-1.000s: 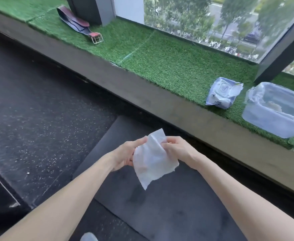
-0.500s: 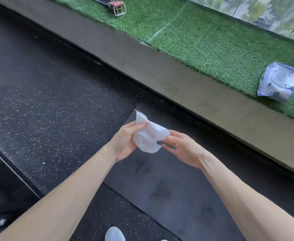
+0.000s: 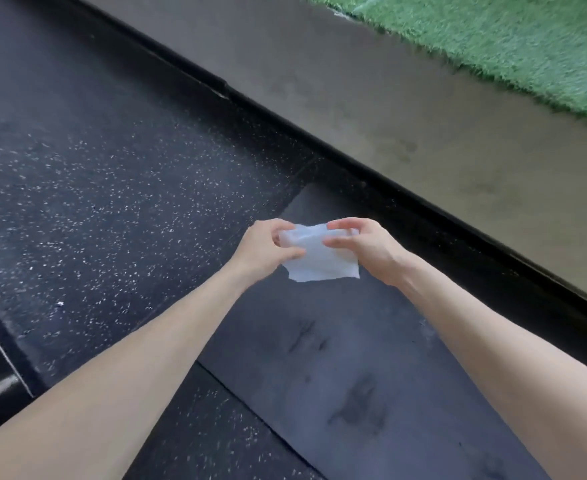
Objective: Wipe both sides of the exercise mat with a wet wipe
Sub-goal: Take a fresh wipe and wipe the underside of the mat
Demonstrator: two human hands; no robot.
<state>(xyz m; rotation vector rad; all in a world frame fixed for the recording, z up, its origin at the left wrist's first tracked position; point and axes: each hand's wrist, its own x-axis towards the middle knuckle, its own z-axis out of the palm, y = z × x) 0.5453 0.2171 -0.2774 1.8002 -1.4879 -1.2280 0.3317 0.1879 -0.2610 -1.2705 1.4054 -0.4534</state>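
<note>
Since 0.5 s ago, head view: the camera has tipped down, so only a corner of turf [image 3: 514, 36] shows above the ledge [image 3: 389, 109], and the wipe [image 3: 320, 263] has gone from a bunched wad to a flatter, opened sheet. Left hand [image 3: 264, 249] pinches its left edge, thumb on the near face, fingers curled behind. Right hand [image 3: 366, 249] pinches the top right edge likewise. Both grips are therefore closed on the wipe, nothing else held. Wipe hangs in the air between the hands, over the far end of the mat [image 3: 337, 375], apparently not touching it. Mat lies flat on the speckled floor [image 3: 94, 202], one long side close along the foot of the ledge; dark smudges show on its upper face. Handling, judged: wipe is light, limp and damp and will crumple or cling to itself, so fold it to a pad and press with flat fingers. Mat looks thin, flexible, slightly grippy; to turn it, take a corner or short edge and peel up rather than drag. Writing or brands: none readable.
</note>
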